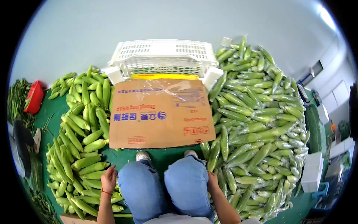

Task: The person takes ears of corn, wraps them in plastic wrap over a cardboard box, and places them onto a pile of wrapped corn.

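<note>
A seated person in blue jeans has a large heap of bare, green-husked corn ears on the left and a broader heap of corn ears in clear plastic wrap on the right. Both heaps lie on a green floor. Between them, ahead of the knees, is a brown cardboard box with blue and red print; a white slatted plastic crate stands at its far side, near the pale wall. The left hand, a red cord around its wrist, is beside the left knee and above the near part of the bare heap, fingers loosely bent; whether they grip anything cannot be told. The right hand is beside the right knee, next to the wrapped heap, its fingers mostly hidden, so their grip cannot be told either. Both heaps look loosely stacked: pulling out a low ear could make those above roll toward the shoes. The slick wrap might let ears slide, and snagging its thin film could tear it.
</note>
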Demonstrator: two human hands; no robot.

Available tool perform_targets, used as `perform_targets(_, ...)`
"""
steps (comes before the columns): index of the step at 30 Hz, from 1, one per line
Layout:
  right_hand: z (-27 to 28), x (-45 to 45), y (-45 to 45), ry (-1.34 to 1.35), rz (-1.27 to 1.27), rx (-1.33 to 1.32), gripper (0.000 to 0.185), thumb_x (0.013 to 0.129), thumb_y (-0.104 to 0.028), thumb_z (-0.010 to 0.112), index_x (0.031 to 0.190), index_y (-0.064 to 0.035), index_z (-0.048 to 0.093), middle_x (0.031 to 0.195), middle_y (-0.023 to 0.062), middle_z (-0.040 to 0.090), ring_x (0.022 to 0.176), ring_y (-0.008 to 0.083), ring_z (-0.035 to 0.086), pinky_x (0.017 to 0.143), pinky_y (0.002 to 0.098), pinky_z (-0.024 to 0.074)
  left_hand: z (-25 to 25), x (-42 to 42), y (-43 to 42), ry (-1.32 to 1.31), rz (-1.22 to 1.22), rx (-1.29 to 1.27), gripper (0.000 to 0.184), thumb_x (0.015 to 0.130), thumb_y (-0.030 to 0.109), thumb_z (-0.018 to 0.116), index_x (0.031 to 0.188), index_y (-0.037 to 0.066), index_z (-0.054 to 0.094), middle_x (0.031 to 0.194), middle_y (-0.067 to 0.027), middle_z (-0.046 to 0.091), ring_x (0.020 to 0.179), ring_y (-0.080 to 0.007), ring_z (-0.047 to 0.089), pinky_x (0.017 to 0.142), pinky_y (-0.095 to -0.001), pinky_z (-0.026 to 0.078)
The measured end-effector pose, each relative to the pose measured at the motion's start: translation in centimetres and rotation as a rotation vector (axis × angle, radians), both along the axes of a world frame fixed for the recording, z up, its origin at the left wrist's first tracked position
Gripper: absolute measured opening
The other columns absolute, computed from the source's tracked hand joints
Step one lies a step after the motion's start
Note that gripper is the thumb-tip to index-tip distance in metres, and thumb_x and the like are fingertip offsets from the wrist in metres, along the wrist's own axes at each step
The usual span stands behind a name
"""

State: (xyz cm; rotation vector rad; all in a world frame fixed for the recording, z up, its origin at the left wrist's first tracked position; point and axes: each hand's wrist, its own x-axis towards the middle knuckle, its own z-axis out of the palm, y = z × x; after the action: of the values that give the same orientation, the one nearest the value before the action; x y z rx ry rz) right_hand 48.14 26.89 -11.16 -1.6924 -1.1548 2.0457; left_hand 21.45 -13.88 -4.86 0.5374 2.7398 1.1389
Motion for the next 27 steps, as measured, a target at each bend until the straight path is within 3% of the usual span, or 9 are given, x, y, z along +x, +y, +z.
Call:
perform_targets(1, 1.5, -1.0, 0.0, -0.021, -0.046, -0.028, 0.025, 0.092, -0.021, 0.057, 0.087, 0.0019, 0.063, 0.072, 0.0027, 0.058, 0.061, 0.0147, 0.051, 0.055, 0.0286, 0.0383, 1.5, 0.1, 0.9, -0.055, 0.023, -0.042, 0.022, 0.090, 0.006, 0.060, 0.111, 0.002, 0.066, 0.080, -0.0128, 0.068, 0.070, -0.0198, 0.066, 0.066, -0.0302, 0.052)
perform_targets(4, -0.8, -0.3, 0.3, 0.019, 0.110, 0.091, 0.026, 0.094, -0.023, 0.056, 0.093, 0.0023, 0.064, 0.083, 0.0070, 0.063, 0.074, 0.0166, 0.058, 0.066, 0.0301, 0.0474, 2.0, -0.3, 2.3, -0.065, 0.044, 0.070, 0.022, 0.090, 0.006, 0.060, 0.112, 0.002, 0.066, 0.080, -0.0124, 0.068, 0.070, -0.0183, 0.067, 0.063, -0.0284, 0.052)
perform_targets(7, -2.5, 1.2, 0.7, 0.024, 0.179, 0.066, 0.035, 0.094, -0.025, 0.057, 0.108, 0.0071, 0.063, 0.096, 0.0121, 0.067, 0.086, 0.0202, 0.062, 0.076, 0.0323, 0.0506, 3.0, -2.0, 4.0, 0.047, -0.040, 0.090, 0.022, 0.089, 0.004, 0.062, 0.110, 0.002, 0.067, 0.082, -0.0143, 0.069, 0.071, -0.0236, 0.068, 0.062, -0.0310, 0.053)
perform_targets(12, 1.7, -0.1, 0.5, -0.111, 0.188, -0.013, 0.041, 0.094, -0.026, 0.058, 0.114, 0.0095, 0.061, 0.101, 0.0140, 0.067, 0.088, 0.0215, 0.064, 0.077, 0.0339, 0.0516, 5.8, -5.8, 9.2, 0.245, -0.196, 0.109, 0.020, 0.087, 0.003, 0.063, 0.107, 0.003, 0.067, 0.085, -0.0160, 0.069, 0.076, -0.0311, 0.068, 0.067, -0.0348, 0.053)
perform_targets(16, 0.3, -0.8, -0.8, -0.148, 0.119, 0.125, 0.033, 0.093, -0.023, 0.060, 0.113, 0.0032, 0.064, 0.089, 0.0034, 0.063, 0.078, 0.0139, 0.053, 0.071, 0.0258, 0.0421, 6.5, -8.0, 13.3, 0.204, -0.251, 0.094, 0.019, 0.090, 0.004, 0.061, 0.108, 0.003, 0.067, 0.083, -0.0124, 0.071, 0.077, -0.0242, 0.070, 0.069, -0.0326, 0.054)
perform_targets(18, 1.2, -0.6, -1.1, -0.065, 0.128, 0.118, 0.027, 0.091, -0.013, 0.053, 0.110, 0.0039, 0.064, 0.098, 0.0085, 0.066, 0.089, 0.0163, 0.060, 0.082, 0.0298, 0.0481, 5.8, -8.9, 14.2, 0.141, -0.246, 0.119, 0.020, 0.093, 0.005, 0.058, 0.111, 0.001, 0.066, 0.085, -0.0115, 0.071, 0.077, -0.0204, 0.069, 0.072, -0.0305, 0.053)
perform_targets(20, 3.2, 0.3, -0.9, 0.091, 0.019, -0.126, 0.026, 0.090, -0.008, 0.050, 0.109, 0.0039, 0.064, 0.100, 0.0093, 0.066, 0.093, 0.0179, 0.061, 0.086, 0.0321, 0.0497, 5.0, -9.6, 14.4, 0.043, -0.210, 0.194, 0.023, 0.096, 0.006, 0.055, 0.116, -0.002, 0.064, 0.088, -0.0106, 0.070, 0.079, -0.0164, 0.067, 0.075, -0.0288, 0.052)
perform_targets(26, 0.3, 1.4, -1.5, -0.069, -0.061, 0.248, 0.029, 0.089, 0.000, 0.044, 0.110, 0.0045, 0.063, 0.103, 0.0106, 0.065, 0.098, 0.0189, 0.061, 0.092, 0.0342, 0.0496, 5.1, -11.1, 12.9, 0.014, -0.156, 0.087, 0.029, 0.099, 0.003, 0.048, 0.126, -0.001, 0.059, 0.085, -0.0074, 0.067, 0.079, -0.0124, 0.062, 0.076, -0.0259, 0.050)
perform_targets(27, 0.0, 0.7, -1.9, -0.123, 0.042, 0.342, 0.031, 0.088, 0.002, 0.043, 0.112, 0.0030, 0.063, 0.103, 0.0097, 0.065, 0.098, 0.0184, 0.061, 0.091, 0.0330, 0.0495, 4.8, -11.5, 12.2, 0.046, -0.192, 0.071, 0.030, 0.099, 0.004, 0.047, 0.127, -0.001, 0.058, 0.087, -0.0071, 0.066, 0.079, -0.0119, 0.061, 0.075, -0.0257, 0.050)
